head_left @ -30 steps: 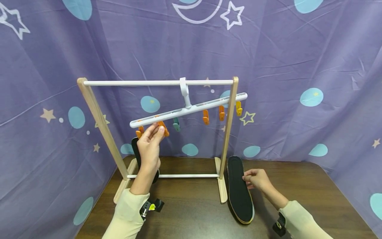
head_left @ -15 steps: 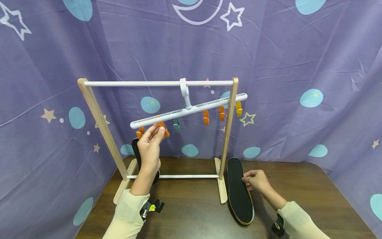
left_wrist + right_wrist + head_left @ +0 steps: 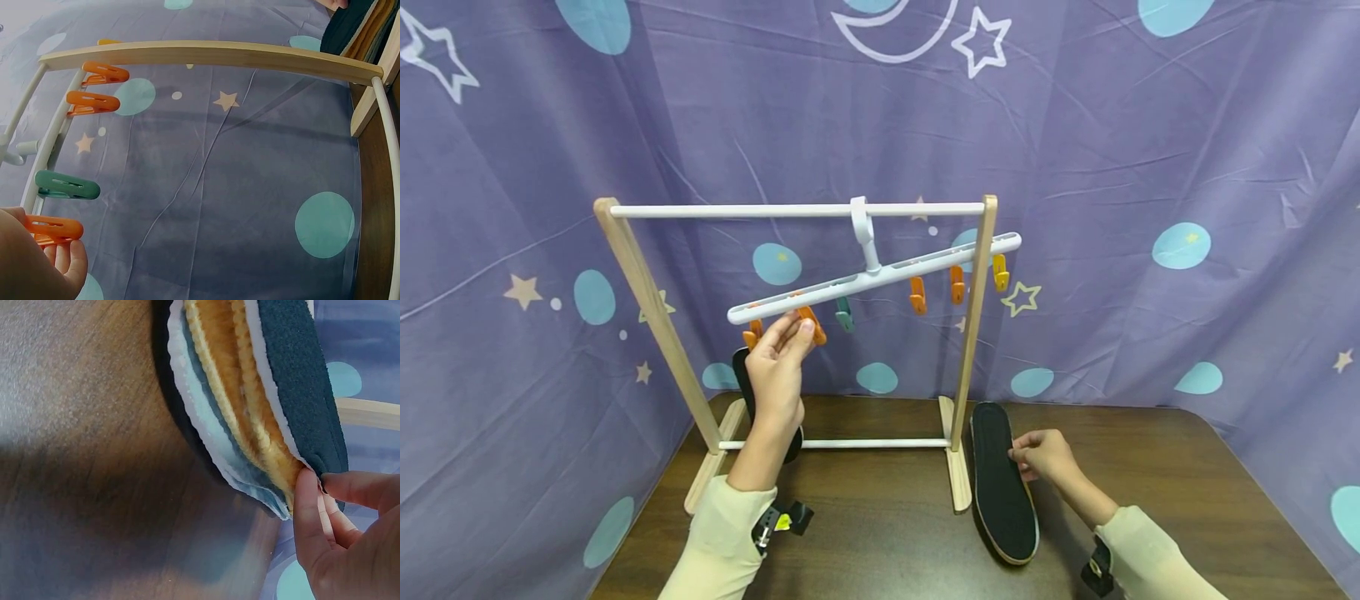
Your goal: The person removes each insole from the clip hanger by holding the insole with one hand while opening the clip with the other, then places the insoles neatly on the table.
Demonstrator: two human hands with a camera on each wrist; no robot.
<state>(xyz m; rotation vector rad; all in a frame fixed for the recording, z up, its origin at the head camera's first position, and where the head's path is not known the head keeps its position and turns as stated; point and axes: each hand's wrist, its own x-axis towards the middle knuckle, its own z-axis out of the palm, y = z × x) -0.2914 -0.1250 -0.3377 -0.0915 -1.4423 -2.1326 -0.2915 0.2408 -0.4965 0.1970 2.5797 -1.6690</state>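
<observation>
My left hand (image 3: 777, 358) pinches an orange clothes peg (image 3: 812, 325) on the white hanger (image 3: 820, 293), which tilts down to the left. Beside it, in the left wrist view, hangs a green peg (image 3: 67, 185). Behind my left forearm a black insole (image 3: 743, 379) hangs below the leftmost orange peg (image 3: 752, 333). At the right, my right hand (image 3: 1043, 455) pinches the edge of a black insole (image 3: 1002, 492). The right wrist view shows layered insoles there, with fuzzy yellow linings (image 3: 250, 419) between dark and white-edged layers; thumb and fingers grip the dark top layer (image 3: 300, 375).
A wooden rack (image 3: 973, 333) with a white top bar (image 3: 730, 211) carries the hanger by its hook. More orange pegs (image 3: 917, 296) and a yellow peg (image 3: 1001, 273) hang on its right half. The brown table (image 3: 880, 533) lies below; a purple curtain (image 3: 1150, 150) stands behind.
The far end of the insole in my right hand has dipped slightly toward me. My left hand keeps its place on the orange peg, and the hanger is still.
</observation>
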